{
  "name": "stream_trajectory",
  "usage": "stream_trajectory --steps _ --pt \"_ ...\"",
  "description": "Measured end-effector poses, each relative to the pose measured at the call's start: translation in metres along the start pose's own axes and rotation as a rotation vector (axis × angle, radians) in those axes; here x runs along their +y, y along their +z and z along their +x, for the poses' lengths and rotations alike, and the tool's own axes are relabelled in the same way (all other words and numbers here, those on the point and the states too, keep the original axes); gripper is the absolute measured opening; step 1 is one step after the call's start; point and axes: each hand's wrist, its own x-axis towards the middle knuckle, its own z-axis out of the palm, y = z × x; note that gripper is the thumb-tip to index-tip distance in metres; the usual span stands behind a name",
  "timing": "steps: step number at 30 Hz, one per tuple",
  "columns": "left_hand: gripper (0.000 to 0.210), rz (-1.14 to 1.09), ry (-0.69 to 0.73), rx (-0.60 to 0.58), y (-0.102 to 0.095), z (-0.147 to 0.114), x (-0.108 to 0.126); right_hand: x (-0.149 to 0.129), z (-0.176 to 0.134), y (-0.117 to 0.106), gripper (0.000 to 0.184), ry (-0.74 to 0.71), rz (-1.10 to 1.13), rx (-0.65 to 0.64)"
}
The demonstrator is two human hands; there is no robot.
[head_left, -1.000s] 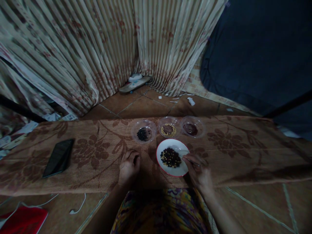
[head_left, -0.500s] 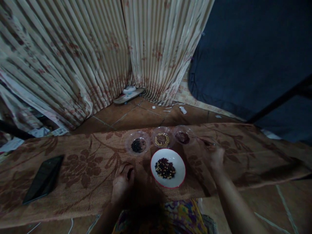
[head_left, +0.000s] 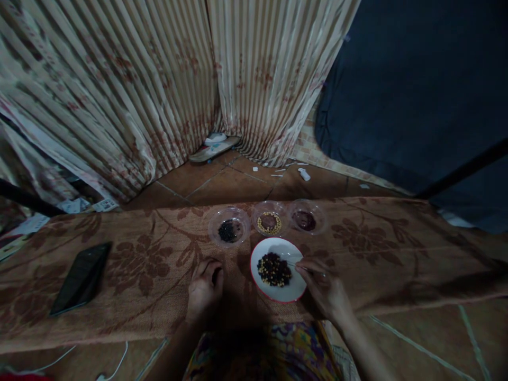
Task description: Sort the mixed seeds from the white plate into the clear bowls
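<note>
My right hand (head_left: 323,283) pinches slim metal tweezers (head_left: 292,263), their tips over the mixed beans (head_left: 273,270) in a white bowl with a red rim (head_left: 283,295). Black, yellow and dark red beans lie together there. My left hand (head_left: 205,286) rests on the cloth left of the bowl, loosely curled, with nothing visible in it. Behind the bowl stand three clear plastic cups in a row: the left cup (head_left: 243,238) has black beans (head_left: 227,230), the middle cup (head_left: 257,210) yellow ones (head_left: 269,223), the right cup (head_left: 320,225) dark red ones (head_left: 305,220).
A patterned brown cloth (head_left: 151,307) covers the narrow table. At the left lies a dark phone or tablet (head_left: 81,278). Beyond the table are striped curtains (head_left: 159,90), a skateboard (head_left: 214,150) on the tiled floor and a dark blue cover (head_left: 413,95).
My right hand has moved left and nearer, bringing the tweezers from beside the dark red beans' cup to over the bowl. My left hand stays curled on the cloth. The view has shifted slightly.
</note>
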Motion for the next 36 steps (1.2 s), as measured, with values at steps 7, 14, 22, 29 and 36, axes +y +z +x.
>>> stream_trajectory --steps 7,14,22,29,36 --pt "0.017 0.007 -0.001 0.007 0.0 -0.001 0.001 0.003 0.005 0.005 0.022 -0.036 -0.017 -0.03" --pt "0.017 0.001 -0.007 -0.003 0.0 -0.001 0.002 0.009 0.004 0.01 0.025 -0.058 -0.075 -0.009" --pt "0.018 -0.003 -0.031 -0.027 0.001 -0.001 0.001 0.008 0.002 0.012 0.024 -0.118 -0.122 0.028" --pt "0.017 -0.022 -0.057 -0.028 -0.001 0.0 0.004 0.005 0.001 0.01 0.024 -0.143 -0.111 0.04" --pt "0.016 -0.008 -0.053 -0.019 0.001 -0.001 0.004 -0.007 0.024 -0.001 0.019 -0.025 0.009 0.214"
